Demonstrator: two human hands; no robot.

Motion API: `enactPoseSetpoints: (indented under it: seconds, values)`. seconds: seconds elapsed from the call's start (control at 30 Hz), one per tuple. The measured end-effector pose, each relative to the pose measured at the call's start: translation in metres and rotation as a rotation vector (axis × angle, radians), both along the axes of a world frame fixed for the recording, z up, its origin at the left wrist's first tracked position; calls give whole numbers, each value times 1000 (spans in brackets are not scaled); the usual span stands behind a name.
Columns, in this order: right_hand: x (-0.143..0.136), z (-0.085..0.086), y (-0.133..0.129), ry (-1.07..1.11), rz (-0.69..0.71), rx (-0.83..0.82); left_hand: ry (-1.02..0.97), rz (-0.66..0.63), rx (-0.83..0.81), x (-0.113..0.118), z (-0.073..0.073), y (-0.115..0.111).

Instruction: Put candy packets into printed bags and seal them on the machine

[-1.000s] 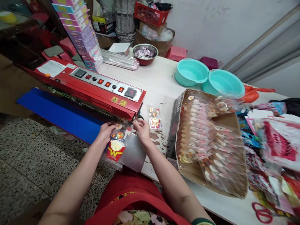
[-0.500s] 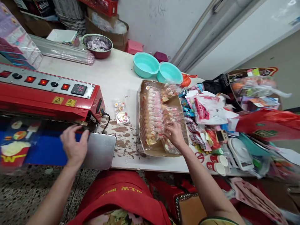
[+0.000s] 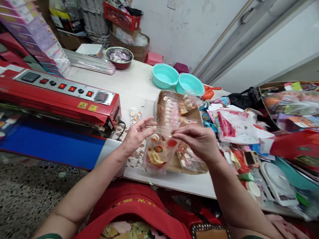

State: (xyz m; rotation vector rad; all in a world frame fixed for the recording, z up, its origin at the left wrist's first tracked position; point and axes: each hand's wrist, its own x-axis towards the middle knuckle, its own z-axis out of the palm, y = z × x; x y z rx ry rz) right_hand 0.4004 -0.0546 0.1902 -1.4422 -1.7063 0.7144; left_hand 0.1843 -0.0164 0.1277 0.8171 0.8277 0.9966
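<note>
A clear plastic bag [image 3: 157,154] with small food-shaped pieces, among them a fried egg, fries and a red piece, hangs in front of me. My right hand [image 3: 199,141] pinches its top right corner between thumb and fingers. At the top left corner is my left hand [image 3: 137,134], thumb and fingertips at the film; the grip is partly unclear. Behind and below the bag stands an open cardboard box [image 3: 159,96] packed with a row of similar filled bags. Another small filled bag [image 3: 135,115] lies on the table left of the box.
A red sealing machine [image 3: 62,99] with a blue conveyor belt [image 3: 54,142] stands at left. Two turquoise basins [image 3: 164,75] sit behind the box, and a metal bowl of sachets [image 3: 119,57] is farther back. Packets, a white scale [image 3: 279,182] and bags crowd the right.
My right hand has lifted a filled bag out of the box and moved toward me. My left hand has come from the conveyor to the bag. The view has shifted left.
</note>
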Motion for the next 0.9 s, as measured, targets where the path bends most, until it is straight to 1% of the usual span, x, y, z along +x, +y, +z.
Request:
enactPoseSetpoints:
  seconds: [0.03, 0.07, 0.13, 0.23, 0.33, 0.4, 0.43, 0.5, 0.57, 0.67, 0.7, 0.77, 0.8, 0.83, 0.87, 0.9]
  values:
    - [-10, -10, 4, 44, 13, -46, 6, 24, -56, -3, 0, 1]
    - [-20, -23, 7, 93, 10, -95, 25, 59, -111, -7, -3, 2]
    - [-40, -52, 13, 204, -24, -194, 63, 154, -199, -20, -18, -1]
    - [-74, -95, 20, 367, -69, -317, 95, 334, -215, -43, -51, -5]
    - [-112, -129, 26, 506, -77, -426, 183, 478, -263, -68, -86, -4]
    - [-136, -147, 32, 606, -91, -518, 235, 515, -344, -86, -103, 2]
    - [-147, -155, 36, 653, -106, -560, 247, 519, -384, -96, -109, 5]
    - [-167, -172, 46, 708, -134, -625, 255, 511, -447, -119, -117, 11]
    - [-185, -187, 59, 720, -154, -648, 265, 488, -501, -142, -120, 14]
    - [-215, -203, 77, 740, -189, -649, 302, 470, -533, -171, -120, 16]
    - [-225, -206, 81, 750, -197, -648, 324, 478, -532, -179, -120, 17]
    - [-237, -205, 81, 745, -193, -606, 386, 528, -513, -194, -119, 20]
    - [-236, -202, 78, 713, -180, -551, 423, 566, -499, -201, -117, 22]
    - [-229, -198, 73, 658, -162, -476, 468, 612, -480, -208, -116, 24]
    - [-215, -193, 66, 577, -147, -386, 523, 669, -448, -217, -114, 26]
    - [-194, -188, 58, 472, -141, -290, 587, 725, -408, -226, -113, 29]
